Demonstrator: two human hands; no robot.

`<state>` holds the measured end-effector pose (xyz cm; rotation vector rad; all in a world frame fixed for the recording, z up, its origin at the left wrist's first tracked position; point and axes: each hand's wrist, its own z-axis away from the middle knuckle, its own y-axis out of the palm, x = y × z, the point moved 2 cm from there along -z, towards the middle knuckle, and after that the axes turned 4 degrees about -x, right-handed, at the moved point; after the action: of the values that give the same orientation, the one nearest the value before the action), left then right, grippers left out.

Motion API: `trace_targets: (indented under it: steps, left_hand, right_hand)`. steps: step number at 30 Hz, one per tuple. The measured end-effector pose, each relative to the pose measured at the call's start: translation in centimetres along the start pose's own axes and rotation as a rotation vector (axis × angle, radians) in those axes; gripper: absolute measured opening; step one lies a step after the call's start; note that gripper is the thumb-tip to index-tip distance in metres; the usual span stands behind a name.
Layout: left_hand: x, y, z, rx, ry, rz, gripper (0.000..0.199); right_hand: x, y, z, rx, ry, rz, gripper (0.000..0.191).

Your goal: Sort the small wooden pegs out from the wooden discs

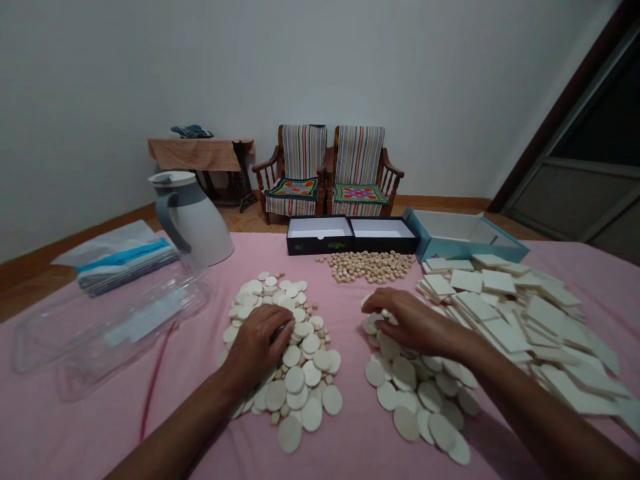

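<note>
My left hand [261, 335] rests on a mixed pile of pale round wooden discs [311, 375] and small wooden beads or cubes. Its fingers curl down with the thumb close to them; whatever they grip is hidden. Over the left edge of a second pile of wooden discs [406, 373], my right hand [405, 320] reaches with thumb and forefinger apart. A single pale disc [367, 301] lies by its forefinger tip; I cannot tell if it is touched. More discs lie beneath that palm, partly covered.
Square wooden tiles [500, 313] are heaped at right. Behind lie small wooden pieces [370, 267], two black boxes [320, 245] and a blue box [470, 251]. A white jug [200, 223], a tissue pack [125, 261] and clear plastic trays [120, 327] occupy the left of the pink cloth.
</note>
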<state>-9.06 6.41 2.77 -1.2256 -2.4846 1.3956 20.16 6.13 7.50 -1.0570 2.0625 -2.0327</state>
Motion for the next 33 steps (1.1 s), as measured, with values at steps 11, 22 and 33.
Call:
trace_targets:
  steps: [11, 22, 33]
  left_hand:
    - [0.0, -0.1, 0.1, -0.009, 0.023, -0.018, 0.018]
    - [0.0, 0.0, 0.1, -0.018, 0.019, 0.003, 0.016]
    - [-0.1, 0.1, 0.2, 0.008, 0.022, 0.014, 0.018]
  right_hand:
    - [4.3, 8.1, -5.1, 0.096, 0.005, -0.025, 0.024]
    - [4.4, 8.6, -4.6, 0.087, 0.049, 0.024, 0.021]
    - [-1.9, 3.5, -8.8, -0.110, 0.296, 0.220, 0.020]
